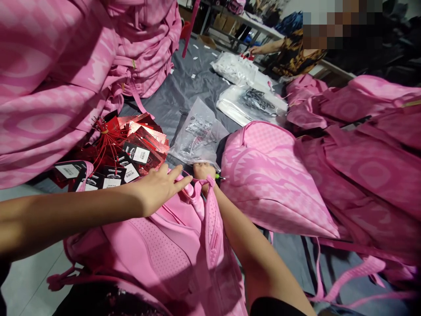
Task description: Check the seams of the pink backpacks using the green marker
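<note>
A pink backpack (164, 245) lies in front of me, its dotted back panel and straps facing up. My left hand (164, 186) rests over its top edge with the fingers stretched out. Just beyond the pink top loop (208, 182), my right hand (204, 170) is closed. From that fist sticks a slim tool (219, 176) with a bright green part and a dark pointed tip; the rest of it is hidden. A clear plastic bag (197, 131) with dark print lies right behind my right hand.
Red and black hang tags (141, 149) with red cords lie at left. Pink backpacks are piled at left (144, 52) and right (371, 175); one (263, 175) stands beside my right hand. White plastic bags (243, 103) lie farther back. Another person's arm (269, 47) reaches in there.
</note>
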A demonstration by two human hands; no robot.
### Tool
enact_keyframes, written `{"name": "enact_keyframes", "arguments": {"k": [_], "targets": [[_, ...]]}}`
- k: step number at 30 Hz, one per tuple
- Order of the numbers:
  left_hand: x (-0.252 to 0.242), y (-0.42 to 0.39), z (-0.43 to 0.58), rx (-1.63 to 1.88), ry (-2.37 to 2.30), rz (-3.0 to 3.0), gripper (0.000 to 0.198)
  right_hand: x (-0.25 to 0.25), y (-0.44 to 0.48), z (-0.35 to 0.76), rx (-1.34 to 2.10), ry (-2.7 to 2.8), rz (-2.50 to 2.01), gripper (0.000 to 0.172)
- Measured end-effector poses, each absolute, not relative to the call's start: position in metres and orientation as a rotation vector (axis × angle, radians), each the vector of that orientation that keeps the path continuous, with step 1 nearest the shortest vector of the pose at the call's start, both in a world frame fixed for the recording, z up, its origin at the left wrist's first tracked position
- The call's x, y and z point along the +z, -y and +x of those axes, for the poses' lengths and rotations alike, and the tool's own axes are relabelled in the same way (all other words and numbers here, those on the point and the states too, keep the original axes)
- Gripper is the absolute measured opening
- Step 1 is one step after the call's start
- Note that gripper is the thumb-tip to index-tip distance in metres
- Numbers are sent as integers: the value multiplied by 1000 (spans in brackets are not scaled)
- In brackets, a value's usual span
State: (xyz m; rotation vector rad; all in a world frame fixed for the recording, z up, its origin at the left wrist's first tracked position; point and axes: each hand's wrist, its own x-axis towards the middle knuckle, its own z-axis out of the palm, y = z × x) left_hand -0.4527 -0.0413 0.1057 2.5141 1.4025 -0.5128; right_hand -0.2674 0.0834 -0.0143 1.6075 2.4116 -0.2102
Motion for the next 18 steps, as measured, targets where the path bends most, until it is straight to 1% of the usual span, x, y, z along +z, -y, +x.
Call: {"name": "enact_keyframes", "arguments": {"k": [3, 5, 7, 9, 12, 13, 14, 16, 18], "targets": [[109, 43, -454, -496, -1398, 2525, 109, 4, -71, -253, -189, -2453, 1588, 27], [107, 45, -454, -447, -1405, 2563, 100, 17, -62, -244, -142, -2483, 1638, 27], [103, 46, -455, -397, -1437, 2605, 94, 24, -53, -238, -79, -2498, 1714, 29], [98, 47, -455, -371, -1472, 2626, 94, 24, -46, -236, -67, -2515, 1748, 25], [94, 49, -456, -361, -1474, 2615, 97, 22, -40, -235, -114, -2579, 1773, 13], [94, 49, -457, -346, -1464, 2611, 98, 25, -40, -234, -119, -2611, 1804, 13], [94, 49, -458, -317, -1451, 2608, 99, 30, -39, -232, -112, -2643, 1852, 16], [96, 48, -461, -239, -1414, 2564, 100, 50, -35, -227, -59, -2708, 1990, 31], [100, 45, -464, -79, -1360, 2450, 95, 75, -25, -223, 55, -2957, 2093, 37]]}}
